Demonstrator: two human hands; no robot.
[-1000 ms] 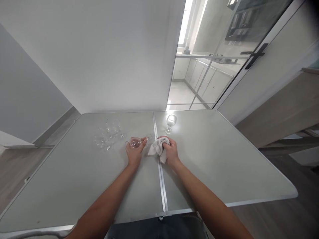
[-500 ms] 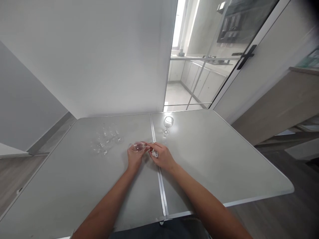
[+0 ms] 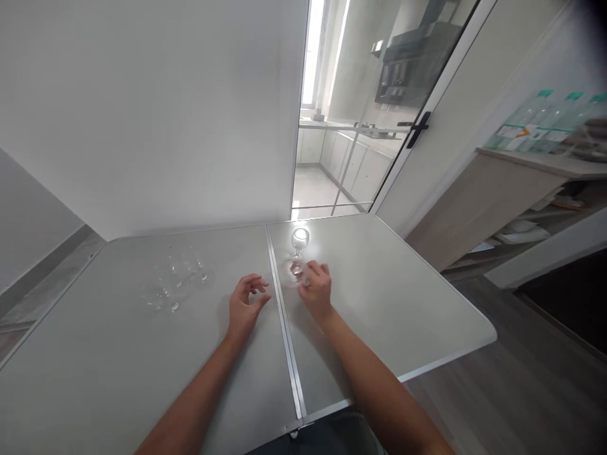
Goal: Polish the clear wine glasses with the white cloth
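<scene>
My right hand is closed on a clear stemmed glass, which is blurred and just left of my fingers. Right behind it, a second stemmed glass stands upright on the table; whether the two touch I cannot tell. My left hand is held over the table left of the metal seam, empty, with its fingers curved and apart. Farther left lies a group of several clear glasses, hard to make out against the pale surface.
The pale table has a metal seam running front to back. A white wall rises behind it. To the right are a glazed door with a black handle and a wooden shelf bearing several plastic bottles.
My left hand has let go of the glass and opened. My right hand has carried that glass right, across the seam, close to the standing one. The view has turned to the right.
</scene>
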